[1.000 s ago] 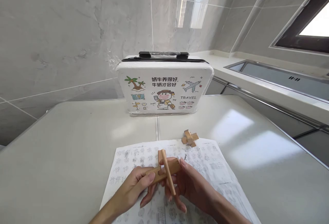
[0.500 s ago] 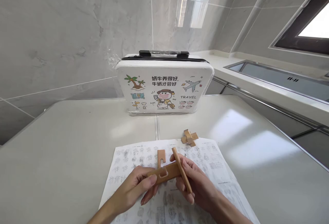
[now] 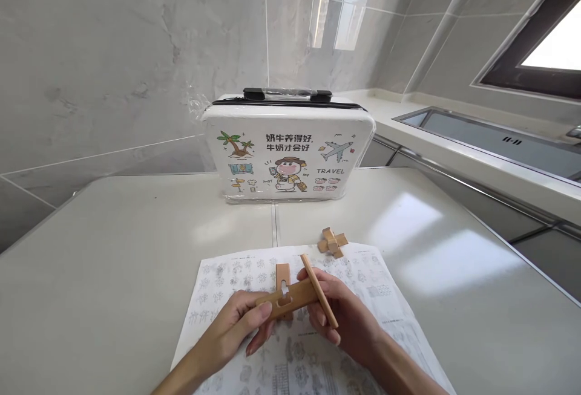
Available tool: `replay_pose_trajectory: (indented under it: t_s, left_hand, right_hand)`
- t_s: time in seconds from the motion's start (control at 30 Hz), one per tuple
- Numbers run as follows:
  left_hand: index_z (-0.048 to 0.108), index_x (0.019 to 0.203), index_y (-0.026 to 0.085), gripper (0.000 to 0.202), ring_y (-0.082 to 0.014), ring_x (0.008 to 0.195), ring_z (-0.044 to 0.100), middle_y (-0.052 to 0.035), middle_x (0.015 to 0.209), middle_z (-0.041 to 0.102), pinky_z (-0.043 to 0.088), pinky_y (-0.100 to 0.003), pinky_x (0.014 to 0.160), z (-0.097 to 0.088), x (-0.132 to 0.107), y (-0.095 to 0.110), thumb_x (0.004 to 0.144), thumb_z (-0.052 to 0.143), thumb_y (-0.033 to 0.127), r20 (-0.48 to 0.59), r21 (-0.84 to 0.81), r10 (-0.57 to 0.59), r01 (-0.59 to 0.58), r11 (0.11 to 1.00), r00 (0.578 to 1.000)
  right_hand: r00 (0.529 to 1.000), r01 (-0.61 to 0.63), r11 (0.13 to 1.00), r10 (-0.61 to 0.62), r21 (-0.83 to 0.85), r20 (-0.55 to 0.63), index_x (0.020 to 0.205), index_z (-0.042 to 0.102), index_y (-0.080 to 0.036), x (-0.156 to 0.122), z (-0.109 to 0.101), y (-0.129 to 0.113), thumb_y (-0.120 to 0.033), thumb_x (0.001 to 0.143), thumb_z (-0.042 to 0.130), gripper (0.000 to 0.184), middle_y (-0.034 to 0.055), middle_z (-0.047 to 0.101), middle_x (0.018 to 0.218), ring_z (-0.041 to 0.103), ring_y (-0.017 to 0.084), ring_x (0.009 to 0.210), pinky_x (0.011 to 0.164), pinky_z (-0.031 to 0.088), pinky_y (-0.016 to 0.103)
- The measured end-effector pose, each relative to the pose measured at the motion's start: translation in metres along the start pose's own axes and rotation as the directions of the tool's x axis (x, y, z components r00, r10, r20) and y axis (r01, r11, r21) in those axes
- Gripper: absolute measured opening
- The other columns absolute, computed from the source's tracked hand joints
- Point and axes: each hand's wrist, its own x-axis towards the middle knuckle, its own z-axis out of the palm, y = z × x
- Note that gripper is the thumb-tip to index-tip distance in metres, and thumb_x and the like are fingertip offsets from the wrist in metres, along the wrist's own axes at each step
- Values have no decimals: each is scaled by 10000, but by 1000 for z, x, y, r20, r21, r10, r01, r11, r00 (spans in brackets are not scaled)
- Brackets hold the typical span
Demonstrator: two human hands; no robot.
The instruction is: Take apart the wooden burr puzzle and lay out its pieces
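My left hand [image 3: 236, 325] pinches the left end of a notched wooden bar [image 3: 290, 298] held level above the paper. My right hand [image 3: 338, 313] grips a thin wooden stick [image 3: 319, 290] that slants across the bar's right end. A third short wooden piece [image 3: 282, 275] stands upright behind the bar; I cannot tell whether it is joined to it. Both hands hover over a printed instruction sheet [image 3: 372, 289] lying on the white table. A small assembled wooden cross puzzle [image 3: 333, 242] rests at the sheet's far edge.
A white children's suitcase [image 3: 287, 147] with cartoon travel prints, wrapped in plastic, stands at the back of the table [image 3: 113, 250] against the grey tiled wall. To the right runs a white counter with a sunken sink [image 3: 494, 138]. A dark-framed window is at upper right.
The thin stick has moved from the bar's middle to its right end, now held in my right hand. The upright piece behind the bar has come into plain view.
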Motion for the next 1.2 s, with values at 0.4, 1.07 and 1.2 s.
replay_pose_trajectory:
  t_s: [0.4,1.07,1.2]
  left_hand:
    - [504,648,189,582,-98,462,382,51,481,409,325,-258,544,5,-3,2,1024,472,632,-70,101,57,-49,994,996]
    - [432,620,217,375,-118,448,394,47,489,437,297,-261,511,1,3,-11,976,513,301,-370,908,498,190,374,784]
    - [421,606,214,392,-115,434,419,48,477,464,316,-262,514,2,3,-13,980,512,286,-282,955,523,183,234,805]
  right_hand:
    - [997,69,998,-68,-12,28,1133,691,-152,0,-7,11,-385,943,689,301,-48,605,517,367,55,312,347,283,171]
    - [862,97,383,-494,-919,-115,1308,602,-223,0,0,8,-463,1017,563,380,-74,494,560,455,154,493,551,357,279]
    - [868,60,249,-491,-967,-73,1298,601,-237,2,-6,12,-418,1029,527,333,-75,487,557,458,160,475,533,319,269]
